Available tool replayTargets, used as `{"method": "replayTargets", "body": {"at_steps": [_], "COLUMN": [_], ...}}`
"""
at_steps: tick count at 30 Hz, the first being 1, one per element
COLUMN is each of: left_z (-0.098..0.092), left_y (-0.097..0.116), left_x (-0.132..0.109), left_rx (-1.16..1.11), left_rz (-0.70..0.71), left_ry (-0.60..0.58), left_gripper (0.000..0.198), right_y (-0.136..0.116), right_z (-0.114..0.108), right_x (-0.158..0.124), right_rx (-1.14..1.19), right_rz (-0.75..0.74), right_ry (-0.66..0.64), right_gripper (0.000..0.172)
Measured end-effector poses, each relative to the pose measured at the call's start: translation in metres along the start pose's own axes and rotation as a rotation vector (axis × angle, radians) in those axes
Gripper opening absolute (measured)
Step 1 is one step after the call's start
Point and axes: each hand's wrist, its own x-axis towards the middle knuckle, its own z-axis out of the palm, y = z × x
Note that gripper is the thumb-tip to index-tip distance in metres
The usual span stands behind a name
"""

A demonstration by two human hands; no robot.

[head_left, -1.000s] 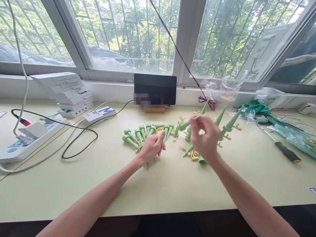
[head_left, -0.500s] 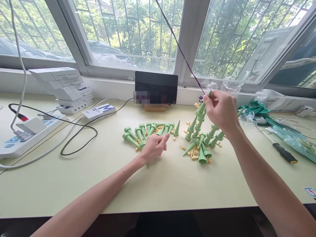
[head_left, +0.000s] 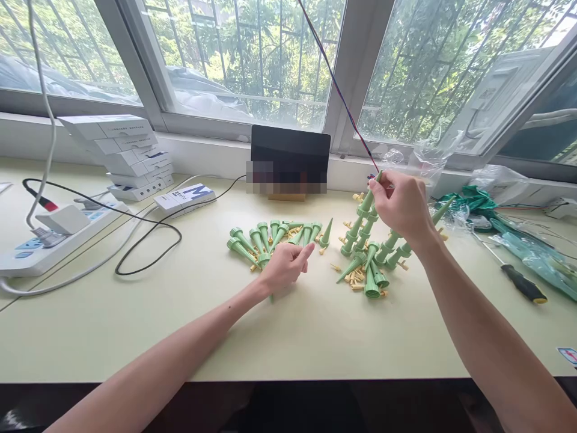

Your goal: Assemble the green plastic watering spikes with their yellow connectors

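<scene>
My right hand (head_left: 399, 201) pinches the pointed tip of a green plastic watering spike (head_left: 366, 204) at the top of a stack of nested spikes with small yellow valves on their sides. More stacked green spikes (head_left: 386, 248) stand beside it, partly behind my wrist. My left hand (head_left: 287, 266) is closed low over the table, in front of a fan of loose green spikes (head_left: 256, 237). What its curled fingers hold, if anything, is hidden. One single spike (head_left: 326, 233) stands upright between the two groups. Loose spikes (head_left: 372, 285) and small yellow valves (head_left: 356, 278) lie before the stacks.
A dark tablet (head_left: 290, 157) leans at the back by the window. On the left are stacked white boxes (head_left: 130, 156), a flat box (head_left: 184, 200), a power strip (head_left: 54, 243) and a black cable (head_left: 148, 264). A screwdriver (head_left: 523, 284) and plastic bags (head_left: 536, 246) lie on the right.
The view has shifted slightly, moving the whole scene a little in the picture. Both hands keep nearly the same places, the right still pinching the spike tip.
</scene>
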Motion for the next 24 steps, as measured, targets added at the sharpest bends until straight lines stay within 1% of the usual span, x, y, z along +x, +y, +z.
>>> {"method": "replayTargets", "body": {"at_steps": [6,15,24], "left_z": [0.0,0.0,0.0], "left_y": [0.0,0.001,0.003], "left_x": [0.0,0.0,0.0], "left_rx": [0.002,-0.004,0.014], "left_rz": [-0.003,0.001,-0.005], "left_ry": [0.002,0.0,-0.005], "left_gripper": [0.063,0.062,0.062], "right_y": [0.001,0.006,0.004], "right_z": [0.001,0.008,0.008], "right_x": [0.001,-0.005,-0.01], "right_rx": [-0.023,0.003,-0.02], "right_rz": [-0.003,0.017,0.104], "right_ry": [0.006,-0.081,-0.137], "right_gripper": [0.028,0.026,0.026]}}
